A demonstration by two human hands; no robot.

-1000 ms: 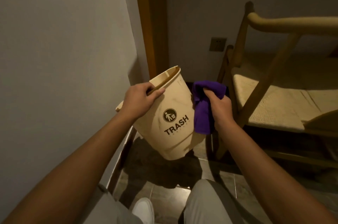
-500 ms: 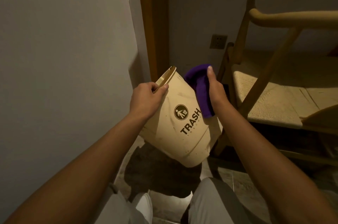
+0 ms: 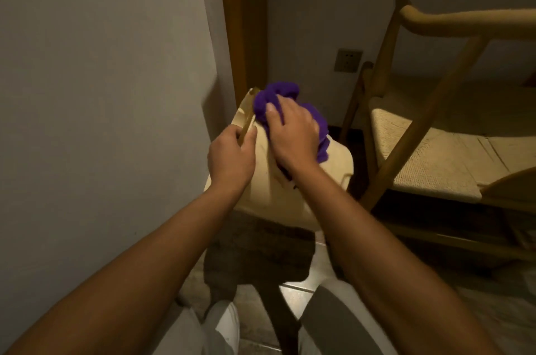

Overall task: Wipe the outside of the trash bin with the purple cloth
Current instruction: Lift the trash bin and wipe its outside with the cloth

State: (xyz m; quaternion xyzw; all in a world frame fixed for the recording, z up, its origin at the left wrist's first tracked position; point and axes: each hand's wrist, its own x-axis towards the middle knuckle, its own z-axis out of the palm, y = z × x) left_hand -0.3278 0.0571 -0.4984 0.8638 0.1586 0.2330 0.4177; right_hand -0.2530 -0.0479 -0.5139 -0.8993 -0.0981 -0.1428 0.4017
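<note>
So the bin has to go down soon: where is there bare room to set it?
The woven seat of the wooden chair looks bare. A floor strip between the person's legs is free but narrow. Left is crowded: the trash bin, gripped by the left hand, nearly meets the wall.

Both forearms are bare to the elbow, no sleeves, watch or rings showing. The left hand (image 3: 232, 156) and right hand (image 3: 293, 137) are gloveless. Light grey trousers (image 3: 333, 322) cover the legs at six o'clock, beside a white shoe (image 3: 224, 322).
</note>
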